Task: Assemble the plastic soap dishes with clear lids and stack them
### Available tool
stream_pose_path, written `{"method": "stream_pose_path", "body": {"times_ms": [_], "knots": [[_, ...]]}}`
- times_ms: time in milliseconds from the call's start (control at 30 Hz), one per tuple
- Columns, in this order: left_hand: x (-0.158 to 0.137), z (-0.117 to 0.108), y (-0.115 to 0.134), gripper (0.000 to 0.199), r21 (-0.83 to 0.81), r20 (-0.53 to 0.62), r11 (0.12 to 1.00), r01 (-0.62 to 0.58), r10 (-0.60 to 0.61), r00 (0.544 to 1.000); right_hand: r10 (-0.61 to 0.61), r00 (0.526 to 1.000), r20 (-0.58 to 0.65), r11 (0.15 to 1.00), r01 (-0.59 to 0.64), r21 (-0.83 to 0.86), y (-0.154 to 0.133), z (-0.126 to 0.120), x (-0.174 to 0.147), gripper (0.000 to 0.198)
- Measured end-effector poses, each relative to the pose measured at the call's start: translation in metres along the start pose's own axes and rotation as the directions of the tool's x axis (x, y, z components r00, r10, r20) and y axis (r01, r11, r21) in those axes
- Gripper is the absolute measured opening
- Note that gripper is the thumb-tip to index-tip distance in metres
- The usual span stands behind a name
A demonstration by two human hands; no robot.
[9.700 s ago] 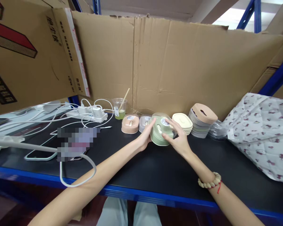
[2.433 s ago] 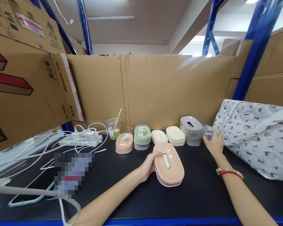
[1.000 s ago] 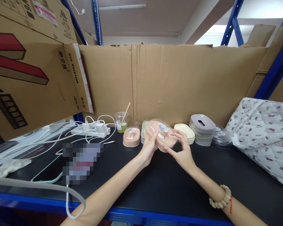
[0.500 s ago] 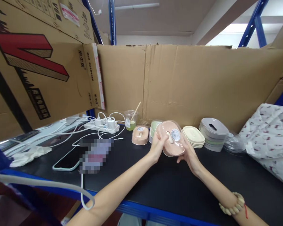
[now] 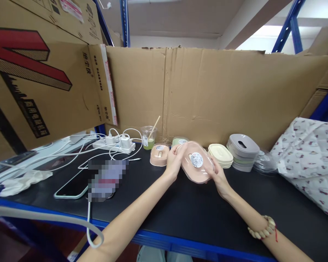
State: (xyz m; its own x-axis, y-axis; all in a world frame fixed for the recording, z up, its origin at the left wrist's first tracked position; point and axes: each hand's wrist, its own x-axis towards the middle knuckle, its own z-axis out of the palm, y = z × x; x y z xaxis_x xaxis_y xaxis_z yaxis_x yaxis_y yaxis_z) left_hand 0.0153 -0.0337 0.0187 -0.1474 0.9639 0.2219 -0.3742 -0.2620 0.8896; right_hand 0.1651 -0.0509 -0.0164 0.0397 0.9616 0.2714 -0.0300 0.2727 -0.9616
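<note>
Above the black tabletop (image 5: 180, 207), our left hand (image 5: 175, 160) grips the left rim of a pink box (image 5: 198, 171), thumb on top. Our right hand (image 5: 218, 178) is closed on its right edge; most of the fingers underneath are hidden from us. We hold the box off the table, its top tilted towards us, a round label (image 5: 196, 160) facing up under a glossy sheen.

Taking that box as the middle of the dial and twelve as the far cardboard wall (image 5: 207, 94), we have a green box (image 5: 177, 140) at about half past ten, partly covered by our left hand, and a second pink box (image 5: 159, 156) at nine, near that hand. Just behind the latter, between nine and ten, stands a plastic cup (image 5: 148, 140) with greenish liquid and a straw. Further out at nine lies a cabled power strip (image 5: 117, 146); between eight and nine, a phone (image 5: 72, 185).

Between two and three we see stacked cream lids (image 5: 220, 154). Towards three come piled grey and green containers (image 5: 242, 160), then clear covers (image 5: 264, 162) and a printed quilted bag (image 5: 311, 163).
</note>
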Motion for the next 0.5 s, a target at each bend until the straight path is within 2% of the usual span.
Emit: {"method": "stream_pose_path", "body": {"times_ms": [133,300,433,500], "knots": [[-0.002,0.000,0.000,0.022,0.000,-0.017,1.000,-0.030,0.030,0.999,0.040,0.995,0.089,0.999,-0.043,0.031,0.006,-0.001,0.001,0.063],[0.001,-0.004,0.000,0.031,0.039,-0.019,0.999,-0.015,0.015,1.000,-0.025,0.987,0.156,0.997,0.037,-0.073,0.001,-0.001,0.001,0.052],[0.001,-0.007,0.004,0.025,0.051,0.036,0.998,-0.031,0.030,0.999,-0.242,0.965,0.102,0.941,0.259,-0.220,-0.016,-0.002,0.003,0.047],[-0.001,-0.007,0.005,0.021,-0.022,0.044,0.998,0.055,-0.054,0.998,-0.358,0.932,0.056,0.884,0.358,-0.301,-0.025,0.002,0.006,0.043]]}}
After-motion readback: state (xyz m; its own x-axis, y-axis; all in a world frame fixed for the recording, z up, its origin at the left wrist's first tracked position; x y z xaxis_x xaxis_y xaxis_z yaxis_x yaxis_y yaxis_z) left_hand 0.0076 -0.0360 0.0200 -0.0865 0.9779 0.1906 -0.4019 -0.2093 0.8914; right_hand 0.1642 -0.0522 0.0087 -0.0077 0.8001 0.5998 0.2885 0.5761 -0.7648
